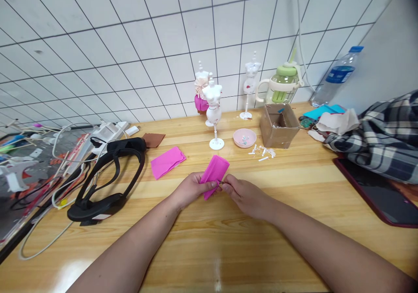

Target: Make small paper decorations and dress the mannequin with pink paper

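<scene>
Left hand (pixel 192 188) closed on a folded pink sheet (pixel 215 170), thumb over its face; sheet held up over the table (pixel 202 254), tilted, in front of the wearer. Right hand (pixel 240 193) narrow, fingertips pinched at the sheet's right edge on a thin bit (pixel 222 182), brownish, too small to make out.

Risk, as I judge it: the sheet looks soft, so a hard pull from the right fingers could crease or tear it; a loose left thumb could let the folds slip out of line. The bit is tiny; a slack pinch would drop it.

Beyond the hands: second pink piece (pixel 168 162) flat to the left, a brown piece (pixel 153 140) behind it, black headgear (pixel 119 199) near both. Ahead, a bare white mannequin (pixel 214 103). Right of that, a pink dish (pixel 240 143) of small beads, white scraps (pixel 267 153) just in front, then a box (pixel 277 137). A swing of the right forearm could scatter the scraps or tip the dish. Far right, a tablet (pixel 375 197) partly under plaid cloth (pixel 388 132).
</scene>
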Demonstrator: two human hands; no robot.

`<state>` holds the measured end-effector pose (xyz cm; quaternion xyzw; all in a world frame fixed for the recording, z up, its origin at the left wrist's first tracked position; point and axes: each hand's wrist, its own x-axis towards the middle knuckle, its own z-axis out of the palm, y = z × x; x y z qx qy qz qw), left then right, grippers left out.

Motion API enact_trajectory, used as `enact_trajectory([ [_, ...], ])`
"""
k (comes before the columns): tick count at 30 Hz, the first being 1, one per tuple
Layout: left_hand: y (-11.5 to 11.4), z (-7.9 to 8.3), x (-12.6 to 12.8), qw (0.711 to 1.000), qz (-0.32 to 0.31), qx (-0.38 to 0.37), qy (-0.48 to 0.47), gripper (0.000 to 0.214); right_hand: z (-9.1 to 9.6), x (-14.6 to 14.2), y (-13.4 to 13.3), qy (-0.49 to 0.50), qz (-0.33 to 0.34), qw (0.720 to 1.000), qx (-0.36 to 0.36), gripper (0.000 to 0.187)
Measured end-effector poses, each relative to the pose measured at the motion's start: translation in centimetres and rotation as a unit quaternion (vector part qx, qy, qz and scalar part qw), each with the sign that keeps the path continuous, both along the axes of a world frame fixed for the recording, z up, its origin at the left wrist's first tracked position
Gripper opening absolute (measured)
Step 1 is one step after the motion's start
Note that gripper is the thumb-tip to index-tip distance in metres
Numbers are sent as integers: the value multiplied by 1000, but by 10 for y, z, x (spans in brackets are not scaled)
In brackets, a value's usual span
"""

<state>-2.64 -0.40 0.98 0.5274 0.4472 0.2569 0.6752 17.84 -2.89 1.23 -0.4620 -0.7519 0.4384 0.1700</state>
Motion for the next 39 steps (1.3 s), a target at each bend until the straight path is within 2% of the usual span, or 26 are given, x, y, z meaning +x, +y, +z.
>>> enact_trajectory([
  [28,0,0,2,1000,22,-8,-9,31,-6,-2,2,-26,6,999,30,24],
  [39,-1,2,2,1000,21,-19,-14,32,-2,0,0,-9,15,1000,14,31],
])
